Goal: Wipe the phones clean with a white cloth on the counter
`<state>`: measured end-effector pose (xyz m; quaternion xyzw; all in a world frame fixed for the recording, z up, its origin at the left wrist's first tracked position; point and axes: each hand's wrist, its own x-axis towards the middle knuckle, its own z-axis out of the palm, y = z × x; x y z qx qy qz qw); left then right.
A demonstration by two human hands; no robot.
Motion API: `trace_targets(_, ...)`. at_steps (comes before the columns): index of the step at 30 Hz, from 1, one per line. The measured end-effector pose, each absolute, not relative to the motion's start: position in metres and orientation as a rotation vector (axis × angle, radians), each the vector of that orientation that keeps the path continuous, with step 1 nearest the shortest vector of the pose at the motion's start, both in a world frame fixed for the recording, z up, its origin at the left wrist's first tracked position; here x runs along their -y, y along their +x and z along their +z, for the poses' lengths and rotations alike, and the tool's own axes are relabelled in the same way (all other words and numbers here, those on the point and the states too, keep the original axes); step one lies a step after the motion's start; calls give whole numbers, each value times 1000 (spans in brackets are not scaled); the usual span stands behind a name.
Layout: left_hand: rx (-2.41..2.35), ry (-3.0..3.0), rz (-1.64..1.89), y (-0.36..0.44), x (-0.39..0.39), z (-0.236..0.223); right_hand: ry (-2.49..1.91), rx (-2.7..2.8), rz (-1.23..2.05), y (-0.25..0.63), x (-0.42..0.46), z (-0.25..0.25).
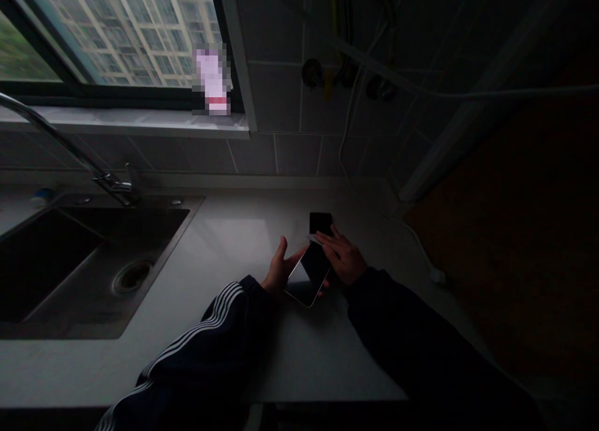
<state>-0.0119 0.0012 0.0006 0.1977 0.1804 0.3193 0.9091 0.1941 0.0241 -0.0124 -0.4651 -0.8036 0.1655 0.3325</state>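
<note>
My left hand (279, 269) holds a smartphone (306, 280) from below, its thumb raised off the left edge and fingertips showing past the right edge. The glossy dark screen faces up and reflects light. Over the phone's far end lies my right hand (347, 260), its fingers pressing a small thin whitish piece (313, 238), perhaps a cloth or wipe, against it. Just beyond, a flat black rectangular object (321, 219) rests on the white counter (243, 231), partly covered by the phone and the right hand.
To the left is a steel sink (161, 275) with a tall curved faucet (110, 183). A blurred-out pinkish item (213, 82) stands on the window sill (140, 120). A pale cable (344, 147) runs down the tiled wall to a plug (437, 276) at the right.
</note>
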Motion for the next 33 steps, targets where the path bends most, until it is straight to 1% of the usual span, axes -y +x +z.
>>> trace_targets(12, -362, 269, 706, -9, -4, -6, -1129, 2344, 372, 194, -19, -2)
trace_targets(16, -437, 214, 830, -10, -7, -15, -973, 2470, 337, 182, -6, -2)
trace_targets(20, -557, 200, 908, -12, -10, -11, -678, 2562, 361, 167, 13, -1)
trace_targets(25, -513, 208, 952, -12, -11, -1, -484, 2513, 359, 164, 22, 9)
trace_targets(29, -483, 195, 978, -13, -12, -1, -512, 2369, 327, 169, 18, 12)
trace_targets(33, -502, 175, 996, -13, -14, -4, -522, 2393, 286, 171, 14, 3)
